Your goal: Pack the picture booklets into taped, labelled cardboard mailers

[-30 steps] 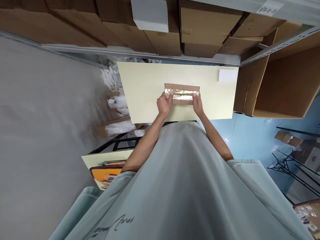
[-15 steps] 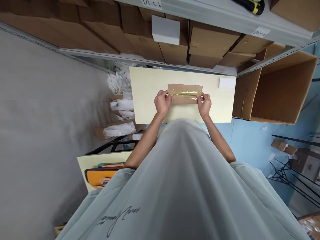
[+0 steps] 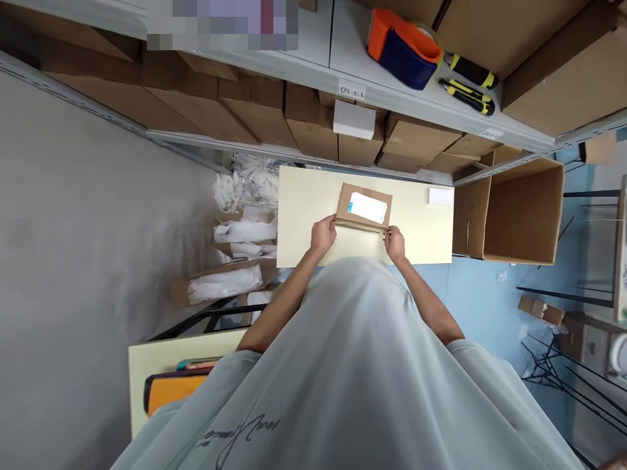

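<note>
A small brown cardboard box [image 3: 345, 199] lies on the pale yellow tabletop [image 3: 304, 196] in front of me. On its upper face is a white shipping label [image 3: 368, 207] with a blue mark at one end. My left hand [image 3: 323, 236] pinches the near left corner of the box. At the near right corner, the fingers of my right hand [image 3: 394, 244] are closed on the box too. A strip of tape seems to run along the near side, though its detail is too small to tell.
A white slip [image 3: 441, 196] lies at the table's right end, beside a large open carton [image 3: 524, 209]. Above the far edge, a metal shelf holds brown boxes, an orange and blue tape dispenser [image 3: 405, 49] and yellow-black utility knives [image 3: 467, 96]. White-filled cartons [image 3: 225, 284] stand left.
The box has turned from its taped face to its labelled face and sits slightly askew. Both hands now hold its near corners. The view has tilted up, showing more of the shelf.
</note>
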`<action>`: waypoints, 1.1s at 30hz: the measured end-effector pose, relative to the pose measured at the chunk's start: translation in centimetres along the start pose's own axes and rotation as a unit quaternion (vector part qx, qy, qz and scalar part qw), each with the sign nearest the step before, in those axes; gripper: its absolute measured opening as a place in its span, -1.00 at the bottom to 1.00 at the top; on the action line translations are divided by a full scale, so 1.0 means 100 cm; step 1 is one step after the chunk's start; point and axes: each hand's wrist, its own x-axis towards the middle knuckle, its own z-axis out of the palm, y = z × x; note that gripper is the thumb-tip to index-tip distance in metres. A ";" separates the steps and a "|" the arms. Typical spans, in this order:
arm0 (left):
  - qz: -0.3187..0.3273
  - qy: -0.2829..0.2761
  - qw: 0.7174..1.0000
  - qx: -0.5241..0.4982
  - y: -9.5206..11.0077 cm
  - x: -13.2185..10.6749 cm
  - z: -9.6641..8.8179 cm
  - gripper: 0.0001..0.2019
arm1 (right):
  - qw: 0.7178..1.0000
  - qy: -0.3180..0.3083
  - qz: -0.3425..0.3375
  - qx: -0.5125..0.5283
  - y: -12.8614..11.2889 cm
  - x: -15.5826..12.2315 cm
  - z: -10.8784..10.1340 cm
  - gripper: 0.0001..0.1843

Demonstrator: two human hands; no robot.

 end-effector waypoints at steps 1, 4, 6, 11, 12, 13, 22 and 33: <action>0.001 -0.012 1.000 0.001 -0.004 0.000 -0.002 -0.47 | 1.000 -0.002 0.016 -0.006 -0.001 -0.003 0.000 -0.63; 0.007 -0.022 1.000 -0.001 -0.011 0.006 -0.015 -0.51 | 0.999 0.005 0.038 -0.024 -0.005 -0.008 -0.014 -0.60; 0.031 0.007 0.999 -0.027 -0.003 0.016 -0.028 -0.51 | 0.998 0.032 0.036 -0.034 -0.013 -0.006 -0.035 -0.57; 0.200 0.099 0.967 -0.123 0.087 0.052 -0.074 -0.48 | 0.976 0.172 -0.116 -0.064 -0.064 0.031 -0.129 -0.48; 0.240 0.115 0.955 -0.133 0.115 0.058 -0.084 -0.48 | 0.964 0.199 -0.162 -0.075 -0.080 0.044 -0.153 -0.46; 0.275 0.129 0.943 -0.139 0.144 0.064 -0.093 -0.48 | 0.949 0.225 -0.202 -0.089 -0.097 0.058 -0.177 -0.45; 0.371 0.246 0.890 -0.101 0.314 0.094 -0.131 -0.35 | 0.911 0.213 -0.272 -0.224 -0.234 0.181 -0.289 -0.49; 0.244 0.336 0.887 -0.205 0.268 0.018 -0.051 -0.73 | 0.891 0.194 -0.282 -0.299 -0.224 0.229 -0.280 -0.50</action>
